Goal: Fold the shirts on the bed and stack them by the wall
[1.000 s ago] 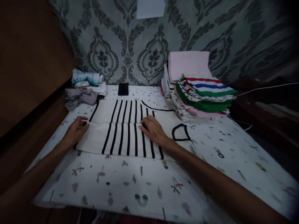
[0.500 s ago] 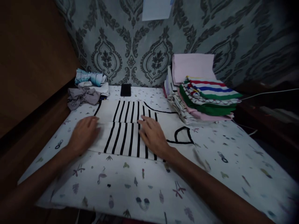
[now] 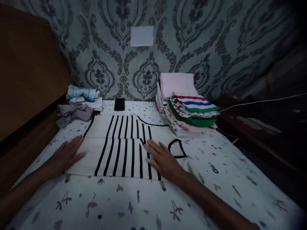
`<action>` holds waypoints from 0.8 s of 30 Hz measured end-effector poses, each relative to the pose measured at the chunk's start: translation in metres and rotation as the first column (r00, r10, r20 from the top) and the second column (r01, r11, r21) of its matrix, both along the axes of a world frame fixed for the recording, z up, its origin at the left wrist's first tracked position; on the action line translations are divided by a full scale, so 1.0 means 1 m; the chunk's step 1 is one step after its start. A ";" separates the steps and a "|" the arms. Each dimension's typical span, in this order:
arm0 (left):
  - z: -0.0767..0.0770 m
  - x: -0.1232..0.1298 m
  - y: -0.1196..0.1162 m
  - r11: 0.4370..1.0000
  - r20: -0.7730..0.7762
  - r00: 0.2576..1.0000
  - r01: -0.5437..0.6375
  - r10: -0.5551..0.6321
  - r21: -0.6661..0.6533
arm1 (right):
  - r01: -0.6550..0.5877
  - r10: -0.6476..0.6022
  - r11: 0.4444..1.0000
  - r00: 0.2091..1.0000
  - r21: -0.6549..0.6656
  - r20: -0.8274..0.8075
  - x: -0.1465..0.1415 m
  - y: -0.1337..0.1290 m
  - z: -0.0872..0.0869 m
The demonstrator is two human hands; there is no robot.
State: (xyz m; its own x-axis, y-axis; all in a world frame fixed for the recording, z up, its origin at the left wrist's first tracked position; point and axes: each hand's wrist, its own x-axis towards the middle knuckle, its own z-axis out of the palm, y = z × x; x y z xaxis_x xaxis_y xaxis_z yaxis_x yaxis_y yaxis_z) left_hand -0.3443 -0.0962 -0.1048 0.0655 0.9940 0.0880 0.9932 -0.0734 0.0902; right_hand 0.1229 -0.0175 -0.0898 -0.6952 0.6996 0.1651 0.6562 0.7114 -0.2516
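Observation:
A white knit top with black stripes and black edging [image 3: 121, 150] lies flat in front of me, its near side folded over lengthwise. My left hand [image 3: 68, 153] rests at the garment's left end, fingers stretched out and touching its edge. Over the striped part on the right, my right hand [image 3: 164, 159] lies flat with its fingers spread, pressing on the folded layer. A black-trimmed opening [image 3: 177, 148] of the top shows beyond the right hand. Neither hand grips anything.
At the back right stands a stack of folded clothes [image 3: 192, 111]. Crumpled clothes [image 3: 76, 108] lie at the back left, near a small black flat object [image 3: 119, 104]. A patterned sheet [image 3: 120, 204] covers the surface. A wooden panel [image 3: 28, 70] rises at left.
My left hand has slid left and toward me to the garment's end, its fingers straightening. The right hand stays on the stripes, now flatter. The camera view has tilted up.

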 end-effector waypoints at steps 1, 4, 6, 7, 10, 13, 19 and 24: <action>0.005 0.002 0.007 1.000 0.002 1.000 -0.011 0.011 0.009 | 0.021 -0.021 1.000 0.999 -0.009 -0.035 0.006 0.005 0.002; 0.030 0.022 0.048 1.000 0.021 1.000 0.016 -0.016 -0.007 | 0.126 -0.126 0.992 0.987 0.003 -0.096 0.015 0.035 0.012; 0.048 0.043 0.087 0.995 0.047 0.995 0.086 -0.084 -0.043 | 0.193 -0.192 0.981 0.981 0.020 -0.030 0.013 0.067 0.023; 0.056 0.055 0.109 0.991 0.047 0.992 0.119 -0.116 -0.055 | 0.216 -0.216 0.976 0.976 0.016 0.030 0.010 0.083 0.029; 0.067 0.087 0.174 0.979 -0.059 0.982 0.175 -0.182 -0.107 | 0.262 -0.254 0.965 0.954 -0.030 0.156 -0.003 0.128 0.041; 0.066 0.105 0.221 0.969 -0.133 0.971 0.172 -0.197 -0.180 | 0.258 -0.243 0.964 0.953 -0.069 0.180 -0.020 0.156 0.041; 0.070 0.103 0.247 0.943 -0.142 0.970 0.151 -0.199 -0.295 | 0.289 -0.276 0.950 0.955 -0.120 0.111 -0.076 0.190 0.029; 0.082 0.085 0.226 0.949 -0.186 0.964 0.134 -0.192 -0.286 | 0.284 -0.287 0.945 0.958 -0.160 0.007 -0.106 0.197 0.032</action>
